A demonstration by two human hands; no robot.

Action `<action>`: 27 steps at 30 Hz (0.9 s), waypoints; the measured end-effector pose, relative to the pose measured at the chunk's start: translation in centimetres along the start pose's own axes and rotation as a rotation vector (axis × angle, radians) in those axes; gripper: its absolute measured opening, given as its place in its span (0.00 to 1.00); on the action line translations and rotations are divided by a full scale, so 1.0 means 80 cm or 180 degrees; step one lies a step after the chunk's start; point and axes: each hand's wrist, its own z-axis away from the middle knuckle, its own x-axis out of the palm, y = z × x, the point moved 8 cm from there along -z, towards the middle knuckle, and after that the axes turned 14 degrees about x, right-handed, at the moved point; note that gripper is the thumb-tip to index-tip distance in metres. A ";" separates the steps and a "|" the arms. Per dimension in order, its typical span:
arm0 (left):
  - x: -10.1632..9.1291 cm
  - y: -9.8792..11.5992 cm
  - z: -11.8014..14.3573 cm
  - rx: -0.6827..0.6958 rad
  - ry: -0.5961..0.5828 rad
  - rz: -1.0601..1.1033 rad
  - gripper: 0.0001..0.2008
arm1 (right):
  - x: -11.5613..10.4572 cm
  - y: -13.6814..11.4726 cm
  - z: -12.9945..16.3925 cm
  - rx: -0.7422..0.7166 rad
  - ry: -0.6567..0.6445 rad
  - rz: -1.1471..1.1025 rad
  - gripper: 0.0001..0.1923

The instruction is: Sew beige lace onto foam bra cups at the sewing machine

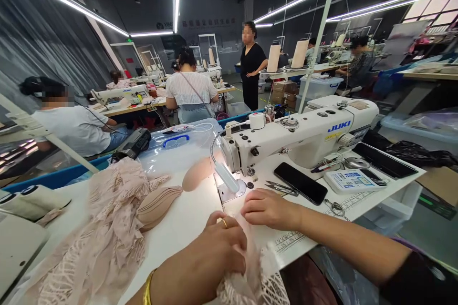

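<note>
White laminate covers the sewing table (186, 219) before me, inside a long workshop lit by bright ceiling strips. I see my left hand (214, 252) curled closed around a bunch of pale pink lace fabric (246, 281) at the table's near edge; one gold ring sits on a finger and one gold bangle on the wrist. My right hand (266, 208) lies flat, fingers relaxed and loosely spread, pressing the same thin lace against the tabletop just in front of the needle plate (229, 190). The lace is netted and soft, trailing off the table edge below my hands.

Behind them stands one glossy white sewing machine (304, 138) with blue lettering. Right of the needle lie one pair of metal snips (282, 187), one flat black phone (300, 182) and one white control panel (352, 181). To my left, a stack of smooth beige moulded cups (157, 205) rests beside a large crumpled heap of pink lace (107, 228), with one more single cup (196, 174) farther back. Several other people sit or stand at machines beyond.
</note>
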 end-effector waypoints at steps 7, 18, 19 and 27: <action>-0.005 -0.066 -0.026 -0.0325 -0.0121 -0.0209 0.07 | 0.028 0.048 -0.024 0.0016 -0.0154 0.0649 0.13; 0.019 -0.086 -0.035 -0.1026 0.0518 -0.0520 0.07 | 0.022 0.067 -0.013 0.0781 -0.0641 0.0372 0.13; 0.020 -0.088 -0.037 -0.1062 0.0554 -0.0532 0.07 | 0.022 0.069 -0.013 0.0809 -0.0649 0.0400 0.13; 0.021 -0.099 -0.045 -0.1327 0.0464 -0.0566 0.11 | 0.020 0.086 -0.013 0.1116 -0.0516 0.0432 0.15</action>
